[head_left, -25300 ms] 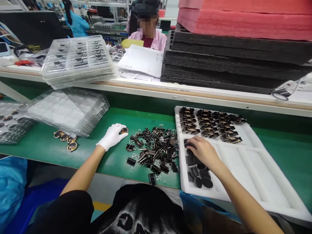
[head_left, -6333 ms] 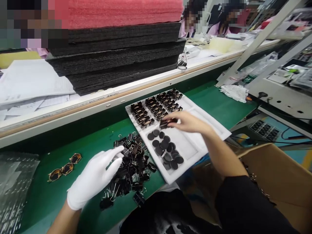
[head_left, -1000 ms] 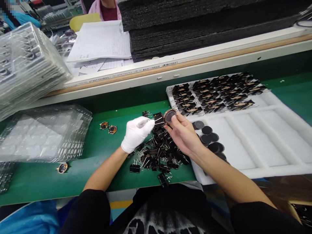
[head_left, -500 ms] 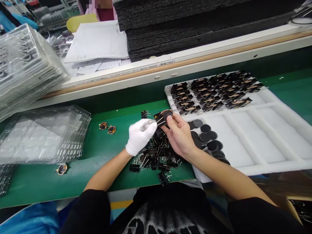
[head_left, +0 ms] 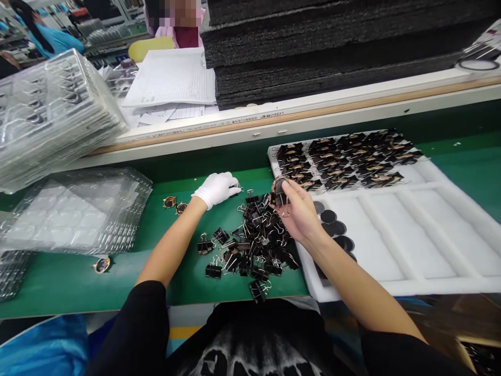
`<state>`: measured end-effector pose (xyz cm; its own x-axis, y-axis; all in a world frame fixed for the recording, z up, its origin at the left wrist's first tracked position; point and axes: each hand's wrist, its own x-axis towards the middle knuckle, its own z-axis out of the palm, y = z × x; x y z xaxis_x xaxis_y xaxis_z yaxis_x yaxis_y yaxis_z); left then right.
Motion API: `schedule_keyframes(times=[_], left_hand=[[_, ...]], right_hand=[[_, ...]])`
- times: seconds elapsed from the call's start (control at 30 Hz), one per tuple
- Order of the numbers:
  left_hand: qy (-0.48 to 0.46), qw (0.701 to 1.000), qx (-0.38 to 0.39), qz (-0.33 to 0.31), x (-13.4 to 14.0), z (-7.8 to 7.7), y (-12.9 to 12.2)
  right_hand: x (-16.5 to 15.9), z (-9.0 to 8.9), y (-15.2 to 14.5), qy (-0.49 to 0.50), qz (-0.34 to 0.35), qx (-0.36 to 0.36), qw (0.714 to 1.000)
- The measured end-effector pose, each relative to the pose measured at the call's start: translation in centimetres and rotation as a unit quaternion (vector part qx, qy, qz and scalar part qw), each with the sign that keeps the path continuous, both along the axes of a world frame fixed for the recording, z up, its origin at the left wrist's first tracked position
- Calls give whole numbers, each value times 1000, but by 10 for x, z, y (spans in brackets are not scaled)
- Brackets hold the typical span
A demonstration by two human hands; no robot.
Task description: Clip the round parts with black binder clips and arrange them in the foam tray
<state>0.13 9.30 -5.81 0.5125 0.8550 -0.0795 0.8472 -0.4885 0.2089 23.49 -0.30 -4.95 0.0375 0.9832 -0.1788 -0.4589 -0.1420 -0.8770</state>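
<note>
My left hand (head_left: 216, 189), in a white glove, reaches to the back of the green table with its fingers closed over a binder clip (head_left: 237, 186); only a dark edge and wire handle show. My bare right hand (head_left: 298, 213) grips a round watch-like part (head_left: 279, 183) with a black disc against it. A black binder clip (head_left: 278, 199) is clamped on that part, its wire handles pointing down. Between my arms lies a loose pile of binder clips (head_left: 254, 235). Black discs (head_left: 332, 228) lie beside my right wrist on the white foam tray (head_left: 422, 230).
Clipped round parts (head_left: 336, 156) stand in rows on the tray's far side. Loose round parts (head_left: 169, 201) lie left of my glove. Clear plastic trays (head_left: 78, 214) are stacked at left. Behind the ledge (head_left: 235, 125) are papers (head_left: 172, 78), black foam sheets (head_left: 313, 57) and other people.
My left hand has let go of the held part's clip and moved left and back to another binder clip. My right hand still holds the round part, now turned with the clip's handles down.
</note>
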Motion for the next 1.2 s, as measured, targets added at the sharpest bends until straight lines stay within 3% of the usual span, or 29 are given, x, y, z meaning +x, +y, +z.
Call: schedule_keyframes(times=[0.07, 0.17, 0.23, 0.3, 0.37, 0.4, 0.5, 0.57, 0.67, 0.8, 0.9, 1.0, 1.2], left_hand=[[-27, 999, -17, 28, -2, -1, -3], [-147, 985, -5, 88, -6, -1, -21], [-263, 955, 1, 134, -5, 2, -40], [-385, 905, -30, 180, 0, 7, -60], [-468, 859, -87, 187, 8, 15, -77], [-481, 854, -108, 167, 11, 20, -84], [-431, 890, -116, 88, 18, 32, -95], [-386, 912, -91, 101, 19, 36, -95], [-343, 922, -86, 155, 17, 38, -91], [-291, 945, -125, 81, 13, 36, -87], [-295, 950, -78, 69, 13, 32, -87], [-307, 946, -31, 98, 11, 31, -88], [-337, 934, -49, 111, 4, 38, -91]], right_hand=[[0, 1, -2, -15, 42, 3, 999], [0, 3, -8, -46, 117, -5, 992], [-1, 3, -12, -72, 163, 0, 984], [-3, 3, -16, -93, 194, 19, 976], [-6, 2, -19, -111, 219, 51, 968], [-7, 2, -20, -119, 226, 72, 964], [-8, 1, -21, -148, 220, 119, 957], [-7, 1, -21, -164, 210, 126, 956], [-4, -1, -21, -195, 208, 128, 950], [-3, -2, -21, -213, 208, 144, 944], [-1, 1, -21, -204, 216, 156, 942], [3, 6, -21, -220, 201, 172, 939], [17, 11, -13, -279, 142, 169, 935]])
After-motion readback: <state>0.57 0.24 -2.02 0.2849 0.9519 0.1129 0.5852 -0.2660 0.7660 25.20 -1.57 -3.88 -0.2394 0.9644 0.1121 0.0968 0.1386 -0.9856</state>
